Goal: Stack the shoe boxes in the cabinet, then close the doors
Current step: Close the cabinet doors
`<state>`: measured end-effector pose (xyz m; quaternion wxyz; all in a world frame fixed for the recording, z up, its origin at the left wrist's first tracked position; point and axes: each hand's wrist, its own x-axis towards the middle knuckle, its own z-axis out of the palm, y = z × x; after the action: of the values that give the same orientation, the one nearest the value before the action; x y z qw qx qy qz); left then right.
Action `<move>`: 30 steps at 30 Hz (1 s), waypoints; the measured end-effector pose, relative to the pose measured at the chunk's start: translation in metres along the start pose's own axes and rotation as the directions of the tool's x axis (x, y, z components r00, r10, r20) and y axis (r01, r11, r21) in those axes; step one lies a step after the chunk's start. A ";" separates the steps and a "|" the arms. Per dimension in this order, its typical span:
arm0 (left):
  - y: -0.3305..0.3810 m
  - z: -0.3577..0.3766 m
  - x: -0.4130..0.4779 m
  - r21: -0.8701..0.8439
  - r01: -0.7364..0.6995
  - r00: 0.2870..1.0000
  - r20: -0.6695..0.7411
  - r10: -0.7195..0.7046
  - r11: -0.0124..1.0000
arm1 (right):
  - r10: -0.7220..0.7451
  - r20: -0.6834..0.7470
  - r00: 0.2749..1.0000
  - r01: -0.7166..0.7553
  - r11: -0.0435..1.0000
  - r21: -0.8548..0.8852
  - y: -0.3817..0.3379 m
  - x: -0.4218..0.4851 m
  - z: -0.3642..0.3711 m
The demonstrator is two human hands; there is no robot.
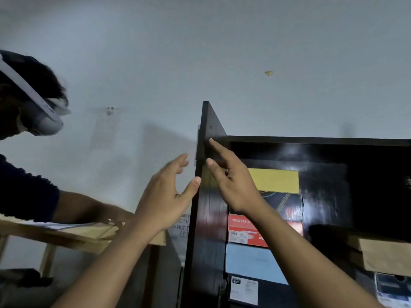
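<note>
Door upright, edge-on between open hands, swung outward.

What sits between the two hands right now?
In the head view, the open cabinet door, seen edge-on, stands between the left hand and right hand; both hands are open around it.

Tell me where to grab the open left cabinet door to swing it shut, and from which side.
Take the door by its free front edge, high up where both hands already are. It stands edge-on to the camera, so that thin edge is exposed. Probably wrap the left hand around from the outer, left side, thumb on the edge; the right hand lies against the inner face.
</note>
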<state>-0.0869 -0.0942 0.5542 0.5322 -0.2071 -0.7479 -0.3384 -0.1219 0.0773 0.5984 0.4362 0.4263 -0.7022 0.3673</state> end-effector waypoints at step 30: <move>0.011 0.247 0.010 -0.168 -0.366 0.840 0.364 0.403 0.915 | 0.221 -0.240 0.945 -0.301 0.874 -0.380 0.105 -0.078 -0.170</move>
<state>-0.2447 0.0923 0.5168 0.4189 -0.4405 -0.7657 -0.2104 -0.1476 0.2889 0.5702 0.5270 0.1888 -0.7703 0.3055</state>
